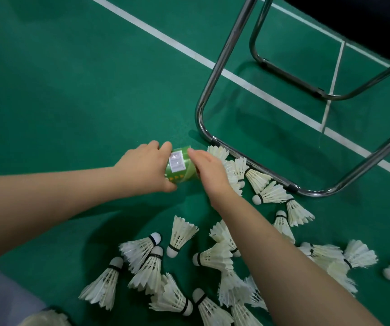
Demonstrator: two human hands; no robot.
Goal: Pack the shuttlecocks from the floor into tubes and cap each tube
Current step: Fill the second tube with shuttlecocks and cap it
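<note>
A green shuttlecock tube (180, 166) with a white label points away from me, seen nearly end-on just above the floor. My left hand (145, 169) grips it from the left, thumb underneath. My right hand (209, 170) lies against its right side and far end; whether it holds a cap or shuttlecock is hidden. Several white feather shuttlecocks (180, 234) lie scattered on the green floor (71, 95) below and to the right of my hands, some under my right forearm.
A chrome chair frame (213, 76) stands on the floor just right of the tube, its lower bar running behind the nearest shuttlecocks. White court lines (184, 48) cross the floor. A pale cloth patch (3, 292) shows at the bottom left.
</note>
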